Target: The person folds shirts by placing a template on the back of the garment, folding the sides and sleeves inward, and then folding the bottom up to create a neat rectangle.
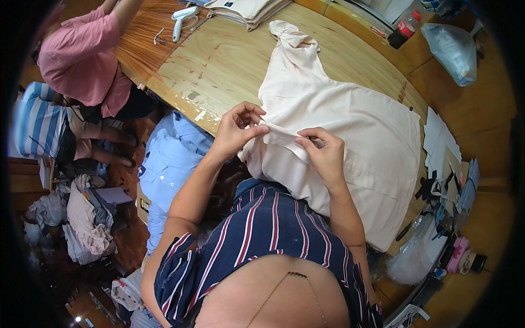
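A cream shirt (358,126) lies spread over the wooden table, its body to the right and one sleeve stretched toward the far side. My left hand (236,131) pinches a folded edge of it between thumb and fingers. Close by on the right, my right hand (326,154) grips the same folded strip with thumb and forefinger. The strip is raised between both hands near the table's front edge. Which part of the shirt it belongs to, I cannot tell. Some cloth hangs over the edge toward me.
Folded garments (246,12) are stacked at the back beside a white pistol-shaped tool (182,22). A dark drink bottle (404,30) and a plastic bag (453,52) are at the far right. Light blue shirts (174,158) hang left of me. A person in pink (82,54) stands at the left.
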{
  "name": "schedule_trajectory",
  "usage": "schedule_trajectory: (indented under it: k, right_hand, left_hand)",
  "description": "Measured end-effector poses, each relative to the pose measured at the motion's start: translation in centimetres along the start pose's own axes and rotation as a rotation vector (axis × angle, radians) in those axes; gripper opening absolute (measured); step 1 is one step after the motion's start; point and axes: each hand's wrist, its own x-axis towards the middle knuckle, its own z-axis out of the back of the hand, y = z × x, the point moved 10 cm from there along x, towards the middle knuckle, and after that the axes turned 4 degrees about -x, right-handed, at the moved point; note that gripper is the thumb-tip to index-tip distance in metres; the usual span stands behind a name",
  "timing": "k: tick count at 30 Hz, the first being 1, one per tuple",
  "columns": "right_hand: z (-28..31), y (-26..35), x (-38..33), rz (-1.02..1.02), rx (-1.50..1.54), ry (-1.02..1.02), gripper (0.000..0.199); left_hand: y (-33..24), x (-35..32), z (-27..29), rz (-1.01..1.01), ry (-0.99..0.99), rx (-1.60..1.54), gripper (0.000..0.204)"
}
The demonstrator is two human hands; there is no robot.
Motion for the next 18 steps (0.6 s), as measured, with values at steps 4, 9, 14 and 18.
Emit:
schedule_trajectory:
  k: [4,9,14,18]
  right_hand:
    - [-0.2,-0.2,0.0,-0.021,0.004,0.0,0.01]
    - [0.0,-1.3,0.1,-0.048,0.046,-0.019,0.011]
    - [0.6,-1.7,0.4,-0.025,-0.122,0.045,0.02]
    - [1.7,0.1,0.8,0.186,-0.2,0.061,0.045]
  left_hand:
    - [-0.2,0.2,-0.1,-0.018,0.052,0.065,0.03]
    - [-0.3,1.0,-0.3,-0.076,0.031,0.18,0.028]
    - [0.6,2.0,-1.7,-0.073,0.05,0.185,0.024]
    - [-0.8,2.7,-5.3,-0.221,0.12,0.288,0.023]
